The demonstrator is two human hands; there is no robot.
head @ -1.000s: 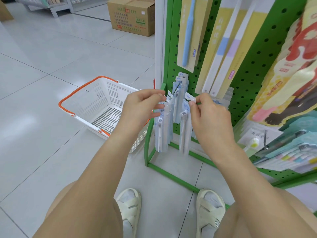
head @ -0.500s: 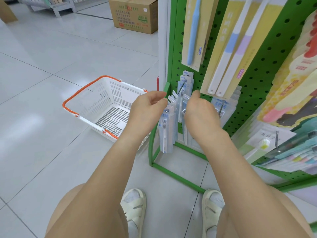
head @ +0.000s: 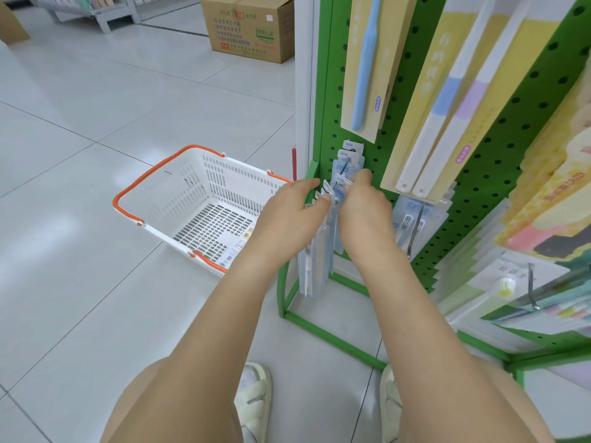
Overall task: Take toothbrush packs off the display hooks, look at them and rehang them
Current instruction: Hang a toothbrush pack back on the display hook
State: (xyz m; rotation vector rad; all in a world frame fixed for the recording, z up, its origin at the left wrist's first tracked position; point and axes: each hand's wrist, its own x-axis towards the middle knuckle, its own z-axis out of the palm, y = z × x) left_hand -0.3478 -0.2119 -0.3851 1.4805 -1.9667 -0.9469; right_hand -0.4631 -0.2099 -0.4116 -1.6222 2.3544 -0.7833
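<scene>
While the left hand [head: 289, 215] pinches a bunch of toothbrush packs [head: 315, 251], the right hand [head: 363, 212] pinches pack tops at the hook [head: 343, 169] (green pegboard [head: 499, 155]).

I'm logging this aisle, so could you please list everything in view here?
toothbrush packs: several, pale blue, on the low hook, in both grips
hook: one, dark metal, low on pegboard
pegboard: one, green, right
yellow packs: a few, hanging higher up
basket: one, white, orange handles, on floor left
box: one, brown cardboard, far floor
sandals: two, cream, bottom
left hand: grips packs
right hand: pinches pack tops
</scene>
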